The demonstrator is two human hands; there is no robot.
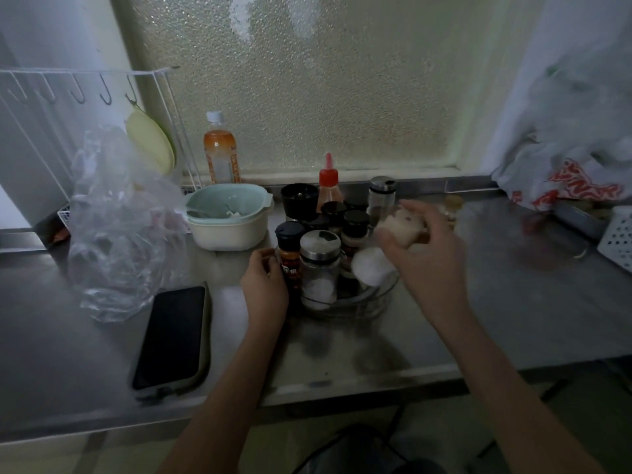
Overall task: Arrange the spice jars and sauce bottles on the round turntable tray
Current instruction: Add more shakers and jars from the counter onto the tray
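Observation:
A clear round turntable tray (372, 301) stands on the steel counter, crowded with several jars. At its front are an orange spice bottle with a black cap (290, 249) and a glass jar with a metal lid (320, 265). Black-capped jars (355, 222) fill the middle, and a red-capped sauce bottle (329, 186) and a metal-lidded shaker (381, 196) stand at the back. My left hand (265, 285) curls around the tray's left rim beside the orange bottle. My right hand (422, 241) hovers over the tray's right side, holding a pale jar (405, 227), blurred by motion.
A dark phone (171, 338) lies at the front left. Crumpled clear plastic bag (119, 227) and a stacked green-and-cream bowl (227, 217) sit to the left. An orange drink bottle (220, 150) stands by the window. A plastic bag (578, 165) and white basket (617, 234) occupy the right.

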